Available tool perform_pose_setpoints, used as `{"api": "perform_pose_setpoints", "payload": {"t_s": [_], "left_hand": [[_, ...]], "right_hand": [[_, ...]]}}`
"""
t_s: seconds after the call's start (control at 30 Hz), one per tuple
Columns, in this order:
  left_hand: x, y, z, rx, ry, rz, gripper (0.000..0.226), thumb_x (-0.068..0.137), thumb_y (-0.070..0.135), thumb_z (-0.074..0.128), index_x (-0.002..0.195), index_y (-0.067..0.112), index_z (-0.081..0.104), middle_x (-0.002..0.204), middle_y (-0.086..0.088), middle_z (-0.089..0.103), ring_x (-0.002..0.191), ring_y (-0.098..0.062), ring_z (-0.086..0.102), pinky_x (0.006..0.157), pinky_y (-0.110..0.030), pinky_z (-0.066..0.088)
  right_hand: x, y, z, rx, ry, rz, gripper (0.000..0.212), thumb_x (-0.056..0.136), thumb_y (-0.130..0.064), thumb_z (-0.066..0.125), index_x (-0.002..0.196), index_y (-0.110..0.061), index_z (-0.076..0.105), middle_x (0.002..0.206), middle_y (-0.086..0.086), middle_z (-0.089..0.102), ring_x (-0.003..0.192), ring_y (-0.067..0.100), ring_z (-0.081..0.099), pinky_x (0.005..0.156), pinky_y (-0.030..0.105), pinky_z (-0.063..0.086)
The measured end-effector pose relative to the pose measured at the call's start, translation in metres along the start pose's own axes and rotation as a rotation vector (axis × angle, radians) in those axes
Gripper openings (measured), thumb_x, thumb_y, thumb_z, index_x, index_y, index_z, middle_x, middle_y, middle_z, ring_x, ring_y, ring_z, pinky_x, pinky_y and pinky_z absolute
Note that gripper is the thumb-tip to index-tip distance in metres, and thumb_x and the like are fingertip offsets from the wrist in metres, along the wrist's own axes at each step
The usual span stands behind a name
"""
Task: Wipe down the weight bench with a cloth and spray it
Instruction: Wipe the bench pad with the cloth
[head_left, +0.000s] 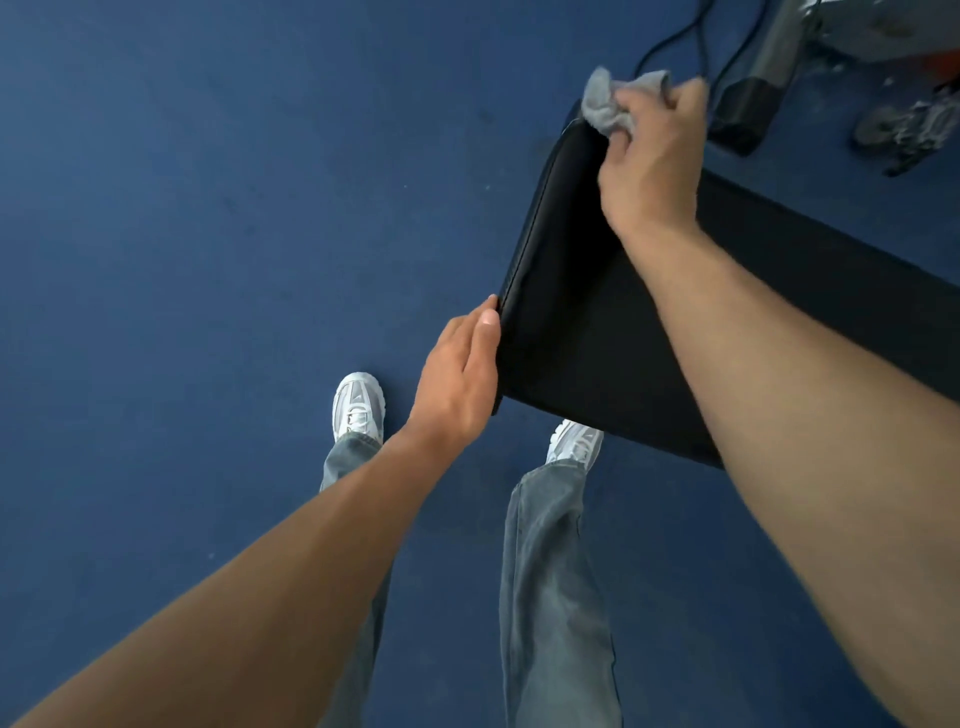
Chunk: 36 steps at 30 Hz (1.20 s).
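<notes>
A gym: padded weight bench (582, 332); blue carpet floor (208, 208).

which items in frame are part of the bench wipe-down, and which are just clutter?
In use:
- black bench pad
- grey cloth, bunched in the right hand at the pad's far corner
- left hand, resting on the pad's end edge

Lying about:
- black cables on the blue floor
- metal frame leg with black foot
- no spray bottle in view

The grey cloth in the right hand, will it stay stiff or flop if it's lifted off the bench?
The grey cloth is probably floppy: it is crumpled in the right hand. It likely weighs little, since its free folds hold up loosely above the bench.
</notes>
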<state>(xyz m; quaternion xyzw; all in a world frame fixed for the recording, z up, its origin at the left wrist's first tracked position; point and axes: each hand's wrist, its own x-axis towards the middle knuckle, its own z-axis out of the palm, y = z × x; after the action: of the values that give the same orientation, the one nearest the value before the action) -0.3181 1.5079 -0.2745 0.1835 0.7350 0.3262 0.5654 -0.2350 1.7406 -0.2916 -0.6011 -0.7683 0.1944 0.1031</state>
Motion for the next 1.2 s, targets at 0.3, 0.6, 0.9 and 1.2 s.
{"api": "perform_pose_setpoints", "payload": {"t_s": [0.3,0.6,0.9,1.2], "left_hand": [[-0.005,0.011,-0.004,-0.331,0.125,-0.146,0.06,0.093,0.063,0.027,0.11,0.027,0.072,0.112,0.004,0.075,0.108,-0.01,0.068,0.105,-0.041,0.049],[0.005,0.0,-0.007,-0.44,0.156,-0.235,0.062,0.107,0.05,0.024,0.118,0.01,0.07,0.113,-0.005,0.074,0.104,-0.015,0.071,0.1,-0.036,0.054],[0.003,-0.012,-0.016,-0.488,0.121,-0.339,0.068,0.104,0.057,0.019,0.106,0.018,0.075,0.105,-0.002,0.077,0.101,-0.016,0.072,0.094,-0.038,0.054],[0.012,-0.012,-0.031,-0.373,0.113,-0.322,0.061,0.097,0.063,0.024,0.113,0.027,0.07,0.107,0.007,0.074,0.104,-0.011,0.067,0.107,-0.047,0.046]], "right_hand": [[-0.196,0.013,-0.031,0.022,-0.468,-0.417,0.043,0.085,0.006,0.063,0.121,-0.017,0.07,0.11,0.01,0.052,0.09,0.031,0.054,0.079,0.047,0.052],[-0.08,0.013,-0.018,-0.044,-0.063,-0.042,0.037,0.093,-0.002,0.053,0.126,-0.012,0.067,0.123,0.018,0.049,0.105,0.031,0.059,0.1,0.031,0.049],[-0.196,-0.014,-0.027,-0.276,-0.71,-0.704,0.047,0.074,0.007,0.065,0.111,-0.023,0.068,0.101,0.006,0.049,0.081,0.025,0.044,0.065,0.038,0.043],[0.004,-0.047,-0.012,-0.665,-0.398,-0.59,0.044,0.081,-0.007,0.066,0.122,-0.023,0.068,0.121,0.02,0.048,0.104,0.044,0.051,0.089,0.051,0.041]]}}
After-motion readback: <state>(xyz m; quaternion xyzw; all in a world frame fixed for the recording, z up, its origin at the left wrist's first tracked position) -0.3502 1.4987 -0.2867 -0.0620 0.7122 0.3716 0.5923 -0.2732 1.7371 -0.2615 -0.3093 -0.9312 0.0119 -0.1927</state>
